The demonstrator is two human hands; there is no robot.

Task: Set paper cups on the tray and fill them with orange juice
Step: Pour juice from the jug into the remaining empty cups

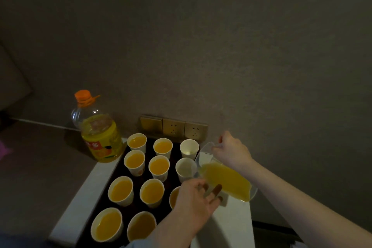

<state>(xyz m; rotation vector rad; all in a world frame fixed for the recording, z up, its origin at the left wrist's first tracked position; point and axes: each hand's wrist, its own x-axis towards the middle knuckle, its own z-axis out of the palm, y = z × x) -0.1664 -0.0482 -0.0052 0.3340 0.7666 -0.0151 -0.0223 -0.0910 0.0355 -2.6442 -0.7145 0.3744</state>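
Orange juice sits bright in most of the paper cups (159, 167) on the dark tray (117, 169), which lies on the white counter (231, 225) against the wall. Two cups in the right-hand column, the far one (189, 148) and the one just nearer (185, 168), look white inside and unfilled. A clear plastic jug (225, 179), about half full of juice, is tilted with its spout just beside the rim of the nearer empty cup. The right hand (231, 152) has its grip closed round the jug's handle at the top. The left hand (196, 199) reaches under the jug's lower side with fingers spread, and I can't quite tell whether they press the jug or only hover near it; that grip looks released rather than clenched.

The risk from here is a spill. The spout is at the cup's edge rather than plainly over its mouth, so a quick tip could send juice down the outside onto the tray. Paper cups are light and packed close, so a knock from the jug or the left wrist could topple a full neighbour, such as the one half hidden under the left hand (174, 197).

Behind the tray stands a large juice bottle (98, 127) with an orange cap, and wall sockets (174, 128) sit just beyond the far cups.
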